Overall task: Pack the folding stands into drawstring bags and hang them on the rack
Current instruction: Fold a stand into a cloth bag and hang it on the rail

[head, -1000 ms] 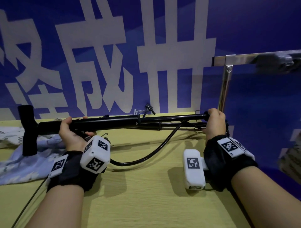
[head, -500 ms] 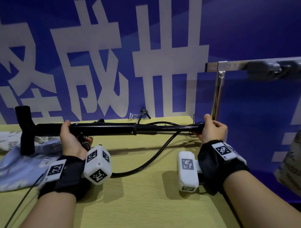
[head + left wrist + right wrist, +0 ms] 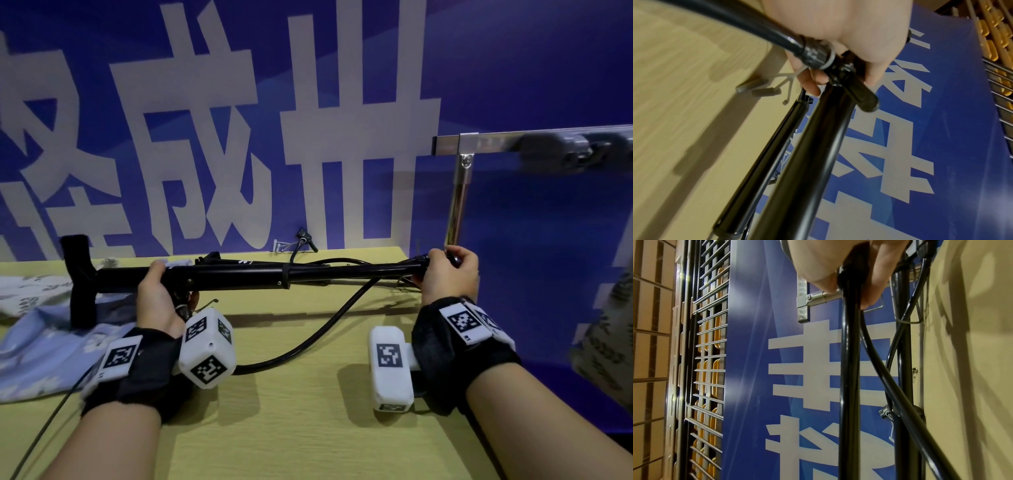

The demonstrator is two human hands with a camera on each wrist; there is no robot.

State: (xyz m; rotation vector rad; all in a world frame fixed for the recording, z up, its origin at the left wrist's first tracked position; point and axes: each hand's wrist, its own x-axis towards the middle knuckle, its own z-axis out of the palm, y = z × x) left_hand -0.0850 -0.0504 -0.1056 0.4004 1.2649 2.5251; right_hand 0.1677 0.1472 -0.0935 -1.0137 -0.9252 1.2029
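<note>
I hold a black folding stand [image 3: 239, 274] level above the yellow table [image 3: 308, 428]. My left hand [image 3: 156, 294] grips its thick tube near the left end, where a black T-shaped piece [image 3: 78, 274] sticks down. My right hand [image 3: 445, 274] grips the thin right end. A black flexible arm [image 3: 318, 329] hangs from the stand in a loop. The left wrist view shows my fingers [image 3: 838, 40] round the tube [image 3: 807, 154] by a knurled joint. In the right wrist view my fingers [image 3: 869, 280] curl round the rod [image 3: 849, 369]. A light blue drawstring bag [image 3: 44, 349] lies flat at the left.
A steel rack [image 3: 460, 192] with a horizontal rail stands at the table's right rear corner, something grey blurred on the rail. A patterned cloth [image 3: 603, 342] hangs at the far right. A blue banner with white characters [image 3: 239, 137] backs the table. A thin black cord [image 3: 41, 435] runs off the front left.
My right hand has slid in along the stand toward the left, and the thin section has telescoped into the thick tube. The stand is shorter and sits slightly lower.
</note>
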